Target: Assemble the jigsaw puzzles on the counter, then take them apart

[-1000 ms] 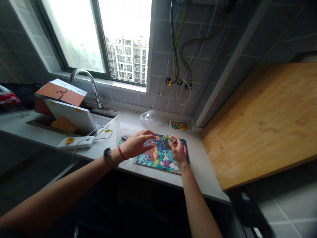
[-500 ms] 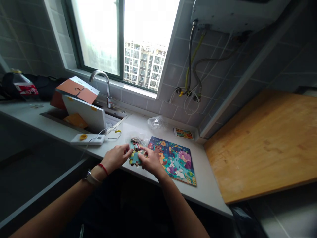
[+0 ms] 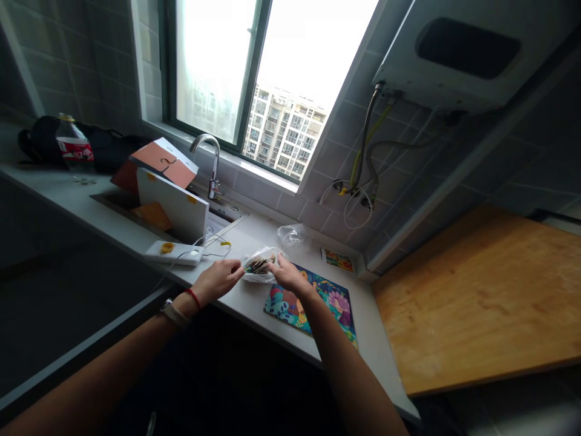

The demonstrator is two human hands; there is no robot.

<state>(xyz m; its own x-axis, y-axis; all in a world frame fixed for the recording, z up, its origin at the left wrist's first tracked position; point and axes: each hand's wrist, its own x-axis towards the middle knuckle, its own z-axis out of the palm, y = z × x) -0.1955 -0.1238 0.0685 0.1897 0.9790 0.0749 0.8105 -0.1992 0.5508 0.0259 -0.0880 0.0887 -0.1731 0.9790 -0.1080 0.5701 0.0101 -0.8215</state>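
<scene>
The puzzle pieces (image 3: pixel 258 265), just before in the hands, now lay inside the clear plastic bag (image 3: pixel 260 279) on the tabletop (image 3: pixel 254 232). The left hand (image 3: pixel 219 280) pinched its edge; the right hand (image 3: pixel 290 278)'s grip I could not tell.

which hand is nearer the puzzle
Right: the right hand is at the edge of the puzzle, forearm crossing over it; the left hand is left of it, at the plastic bag.
</scene>
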